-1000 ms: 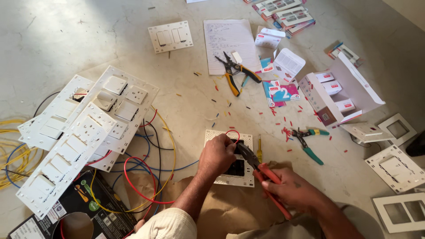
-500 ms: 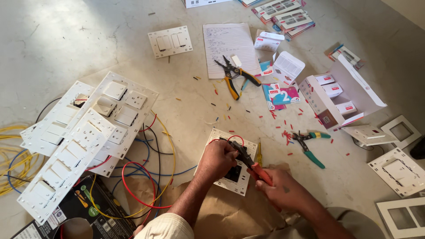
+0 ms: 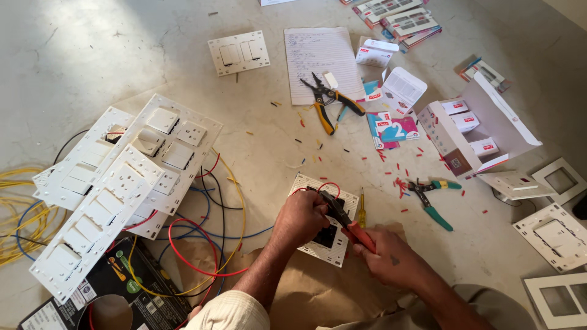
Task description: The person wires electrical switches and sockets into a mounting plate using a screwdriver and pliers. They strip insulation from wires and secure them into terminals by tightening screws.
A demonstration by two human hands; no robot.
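On the floor just ahead of my knees, at the far edge of the brown paper [image 3: 318, 299], lies the white switch plate [image 3: 324, 221] I am wiring, back side up. My left hand [image 3: 301, 219] presses down on it, its grip closed around the wire end at a terminal, with a loop of red wire [image 3: 328, 184] rising from the far edge of the plate. My right hand [image 3: 397, 264] has its grip closed on the red handles of the pliers [image 3: 345, 221], whose jaws point in under my left fingers; I cannot tell what they bite. As I judge it, this plate is only partly wired. To the left, several large switch panels [image 3: 122, 189] already trail wires, while bare frames [image 3: 550, 235] wait at the right, and cut insulation scraps [image 3: 400, 182] litter the floor.
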